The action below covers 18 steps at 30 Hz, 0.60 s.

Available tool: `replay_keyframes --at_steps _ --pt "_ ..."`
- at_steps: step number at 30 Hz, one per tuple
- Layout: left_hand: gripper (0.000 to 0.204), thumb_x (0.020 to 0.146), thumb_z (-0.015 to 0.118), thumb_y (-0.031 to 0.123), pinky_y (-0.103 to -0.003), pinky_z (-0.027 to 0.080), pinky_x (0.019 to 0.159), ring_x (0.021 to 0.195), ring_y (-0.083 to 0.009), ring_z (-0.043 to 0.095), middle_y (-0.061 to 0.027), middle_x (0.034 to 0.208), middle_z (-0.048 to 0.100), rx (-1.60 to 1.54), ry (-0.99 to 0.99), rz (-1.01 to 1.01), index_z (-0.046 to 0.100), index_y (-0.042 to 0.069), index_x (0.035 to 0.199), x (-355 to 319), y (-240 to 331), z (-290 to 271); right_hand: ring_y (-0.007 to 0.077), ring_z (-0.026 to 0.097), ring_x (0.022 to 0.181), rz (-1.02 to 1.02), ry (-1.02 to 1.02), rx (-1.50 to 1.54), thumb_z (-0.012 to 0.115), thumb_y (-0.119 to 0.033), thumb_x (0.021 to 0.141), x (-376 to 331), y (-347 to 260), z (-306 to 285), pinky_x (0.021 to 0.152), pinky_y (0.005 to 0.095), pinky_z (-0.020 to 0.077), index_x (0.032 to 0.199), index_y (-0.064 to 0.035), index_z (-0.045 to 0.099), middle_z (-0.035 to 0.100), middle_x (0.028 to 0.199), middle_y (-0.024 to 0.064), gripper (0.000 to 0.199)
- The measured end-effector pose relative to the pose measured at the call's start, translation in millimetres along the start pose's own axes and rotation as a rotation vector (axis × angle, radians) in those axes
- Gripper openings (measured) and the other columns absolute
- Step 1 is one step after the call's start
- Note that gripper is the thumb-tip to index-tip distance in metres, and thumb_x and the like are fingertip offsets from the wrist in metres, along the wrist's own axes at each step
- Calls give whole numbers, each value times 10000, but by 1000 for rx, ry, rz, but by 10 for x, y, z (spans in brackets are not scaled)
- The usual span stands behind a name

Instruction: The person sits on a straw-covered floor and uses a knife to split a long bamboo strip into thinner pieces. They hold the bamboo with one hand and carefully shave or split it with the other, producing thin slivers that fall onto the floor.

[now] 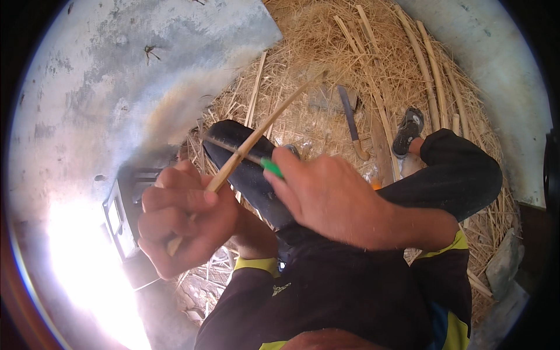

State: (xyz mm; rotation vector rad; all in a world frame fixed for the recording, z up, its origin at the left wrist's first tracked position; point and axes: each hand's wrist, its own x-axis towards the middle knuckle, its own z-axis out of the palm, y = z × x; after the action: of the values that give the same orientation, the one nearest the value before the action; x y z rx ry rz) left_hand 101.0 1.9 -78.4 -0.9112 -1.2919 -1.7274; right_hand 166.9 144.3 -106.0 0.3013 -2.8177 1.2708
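Note:
My left hand [189, 213] is closed in a fist around a long, pale wooden strip [262, 128], possibly split bamboo. The strip slants up and away to the right, and its near end shows below my fingers. My right hand [335, 198] grips a green-handled knife [272, 168]. Its thin blade lies across the strip a short way beyond my left hand, pointing left over my bent knee. Whether the blade bites into the wood, I cannot tell.
Straw and shavings [303, 52] cover the floor. A dark long blade with a wooden handle [349, 116] lies ahead, near my shoe [408, 131]. Several long wooden poles [429, 70] lie at the far right. Pale walls [175, 46] stand left and right; a stone [505, 265] sits at right.

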Motion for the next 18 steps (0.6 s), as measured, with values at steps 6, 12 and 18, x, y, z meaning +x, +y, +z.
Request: replay_keyframes --at_steps 6,12,18 --pt "326 829 310 172 -227 166 333 323 -99 191 -89 453 372 10 -9 36 301 97 512 -26 20 -19 398 572 506 68 82 -24 497 -225 925 49 113 105 459 467 462 902 3 494 542 525 209 229" --pt "313 817 324 164 -217 173 332 337 -82 169 -56 429 321 118 103 -20 281 113 512 39 29 -42 344 568 441 60 183 -97 493 -227 931 142 367 340 402 422 452 910 -6 496 514 475 166 222" --pt "332 833 298 186 -209 173 337 331 -85 180 -52 419 322 75 150 -5 282 122 507 24 -17 -51 348 575 454 69 128 -89 469 -247 939 165 331 417 416 428 457 924 4 497 529 488 167 253"
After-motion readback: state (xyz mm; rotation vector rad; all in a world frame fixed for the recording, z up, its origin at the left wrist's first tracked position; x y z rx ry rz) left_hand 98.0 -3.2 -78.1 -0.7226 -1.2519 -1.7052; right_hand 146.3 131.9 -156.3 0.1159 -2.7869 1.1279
